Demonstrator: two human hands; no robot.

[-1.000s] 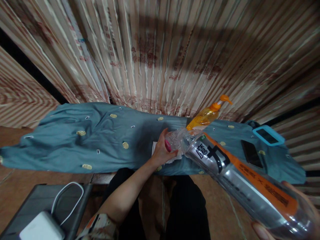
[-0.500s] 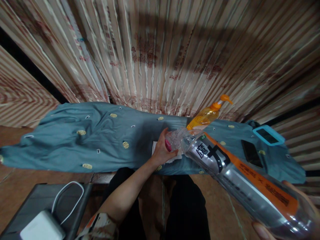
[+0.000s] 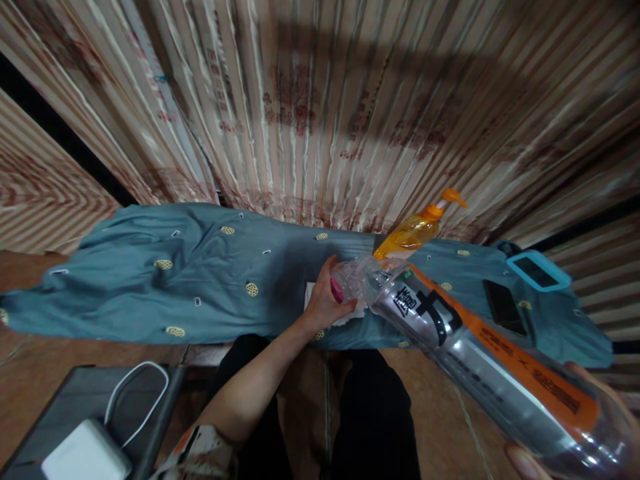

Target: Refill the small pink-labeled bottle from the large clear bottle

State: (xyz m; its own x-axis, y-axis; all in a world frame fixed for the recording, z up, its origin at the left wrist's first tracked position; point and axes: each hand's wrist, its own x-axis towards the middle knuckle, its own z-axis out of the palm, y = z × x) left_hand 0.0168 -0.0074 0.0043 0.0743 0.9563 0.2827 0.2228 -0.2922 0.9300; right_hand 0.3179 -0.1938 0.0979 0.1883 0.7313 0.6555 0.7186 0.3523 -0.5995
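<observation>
The right hand [image 3: 524, 461] is wrapped about the base end of a large clear bottle [image 3: 465, 360], thumb on the near side and fingers on the far side, though much of it is out of frame. The left hand [image 3: 325, 300] is curled around a small clear vessel with a pink part [image 3: 351, 277], pinching it between thumb and fingers. The large bottle slants from near right to far left over the cloth [image 3: 200, 267], its neck at the small vessel's mouth; whether they touch cannot be told. It looks like thin plastic, probably light if there is little inside, likely to dent under a hard squeeze and to slip if wet; the labelled middle should balance better than the base. The small vessel seems stiffer, slick and easily tipped, best held low around its sides. Beneath the left hand lies white paper [image 3: 351, 319]; an orange pump bottle [image 3: 409, 233] is just beyond on the far side, with a dark phone [image 3: 504, 308] and a blue-framed device [image 3: 539, 272] farther right
</observation>
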